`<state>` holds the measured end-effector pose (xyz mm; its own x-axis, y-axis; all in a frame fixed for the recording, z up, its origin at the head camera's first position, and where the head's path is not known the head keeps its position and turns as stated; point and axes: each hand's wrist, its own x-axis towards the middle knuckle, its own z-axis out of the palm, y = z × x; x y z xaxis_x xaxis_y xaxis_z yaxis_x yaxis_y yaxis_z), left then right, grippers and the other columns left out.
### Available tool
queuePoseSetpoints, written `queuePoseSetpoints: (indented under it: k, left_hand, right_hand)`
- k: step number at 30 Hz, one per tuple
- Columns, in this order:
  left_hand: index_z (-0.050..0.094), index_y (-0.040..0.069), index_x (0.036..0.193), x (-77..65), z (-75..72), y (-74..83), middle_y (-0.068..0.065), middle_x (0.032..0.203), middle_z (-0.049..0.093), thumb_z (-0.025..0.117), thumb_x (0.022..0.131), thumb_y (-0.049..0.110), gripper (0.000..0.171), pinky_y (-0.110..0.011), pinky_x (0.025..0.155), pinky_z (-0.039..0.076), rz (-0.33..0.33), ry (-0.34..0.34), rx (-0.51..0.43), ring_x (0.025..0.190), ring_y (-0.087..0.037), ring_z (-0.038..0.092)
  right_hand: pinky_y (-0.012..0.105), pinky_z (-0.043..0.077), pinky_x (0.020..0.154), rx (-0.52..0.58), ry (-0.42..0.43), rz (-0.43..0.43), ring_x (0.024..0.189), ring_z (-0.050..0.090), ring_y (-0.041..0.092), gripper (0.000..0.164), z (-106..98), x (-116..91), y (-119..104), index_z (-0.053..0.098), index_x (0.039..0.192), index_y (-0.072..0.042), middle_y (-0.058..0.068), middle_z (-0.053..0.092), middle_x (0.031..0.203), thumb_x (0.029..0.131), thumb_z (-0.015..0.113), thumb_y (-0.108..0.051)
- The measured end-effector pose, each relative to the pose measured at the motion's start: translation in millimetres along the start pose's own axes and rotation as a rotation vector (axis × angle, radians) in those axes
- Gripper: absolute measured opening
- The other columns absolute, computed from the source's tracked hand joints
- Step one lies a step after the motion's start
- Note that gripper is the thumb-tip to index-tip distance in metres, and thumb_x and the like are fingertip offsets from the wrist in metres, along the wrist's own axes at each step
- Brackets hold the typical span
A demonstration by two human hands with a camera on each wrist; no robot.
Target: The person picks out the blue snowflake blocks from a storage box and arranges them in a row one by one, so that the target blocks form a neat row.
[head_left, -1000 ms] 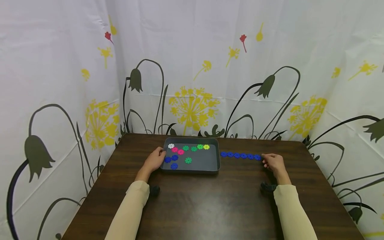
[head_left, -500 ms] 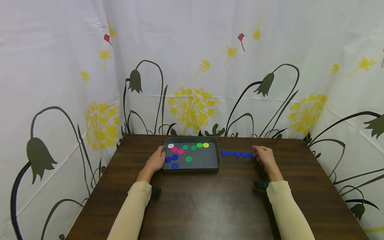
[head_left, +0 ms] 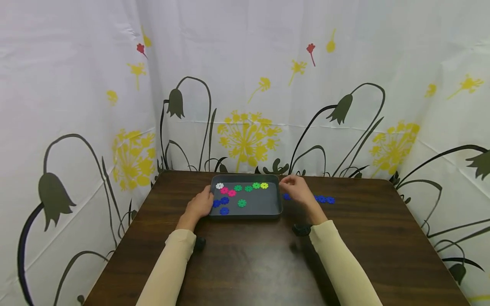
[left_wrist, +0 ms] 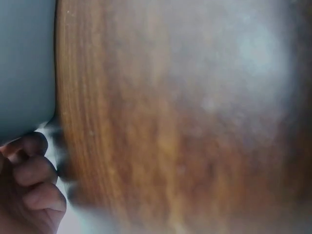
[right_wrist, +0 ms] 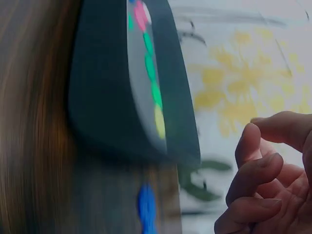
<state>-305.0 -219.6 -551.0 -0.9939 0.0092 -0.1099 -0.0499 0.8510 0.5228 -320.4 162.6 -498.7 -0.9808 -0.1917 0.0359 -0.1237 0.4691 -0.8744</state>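
My left hand [head_left: 200, 203] holds the dark grey tray [head_left: 264, 205] by its left edge; in the left wrist view its curled fingers [left_wrist: 35, 170] lie against the tray's corner. Inside the tray are flower-shaped plastic discs: white [head_left: 219, 185], pink [head_left: 232, 193], green [head_left: 242, 203], yellow [head_left: 264, 185] and blue [head_left: 224, 211]. My right hand [head_left: 298, 190] hovers by the tray's right rim, over a row of blue discs [head_left: 330, 200], and hides the row's middle. Its thumb and forefinger meet with nothing visible between them, the other fingers loosely bent.
The dark wooden table [head_left: 245, 259] reaches back to a white curtain [head_left: 245, 55] printed with flowers. A dark band [head_left: 301, 230] sits at the right wrist. The blue row lies on the wood just right of the tray.
My right hand has travelled left along the blue row, from its far right end to the tray's right rim. The left hand stays at the tray's edge.
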Motion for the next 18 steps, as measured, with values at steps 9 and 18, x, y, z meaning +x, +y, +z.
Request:
queuePoseSetpoints:
  k: [9, 18]
  left_hand:
    - [0.034, 0.011, 0.164, 8.6, 6.4, -8.2, -0.025, 0.153, 0.058, 0.030, 0.115, 0.032, 0.054, -0.069, 0.110, 0.044, -0.003, 0.005, 0.017, 0.134, -0.049, 0.061]
    - [0.033, 0.012, 0.165, 24.5, 14.0, -21.7, -0.024, 0.151, 0.061, 0.031, 0.115, 0.035, 0.055, -0.070, 0.103, 0.048, -0.019, -0.002, 0.018, 0.130, -0.047, 0.064]
  right_hand:
    - [0.031, 0.049, 0.072, -0.023, -0.165, -0.064, 0.089, 0.072, 0.034, 0.018, 73, 9, -25, 0.073, 0.110, -0.002, 0.020, 0.077, 0.096, 0.104, 0.070, -0.019]
    - [0.030, 0.044, 0.062, -0.089, -0.189, -0.061, 0.067, 0.057, 0.014, 0.015, 131, 12, -39, 0.072, 0.106, -0.009, 0.005, 0.070, 0.082, 0.102, 0.072, -0.023]
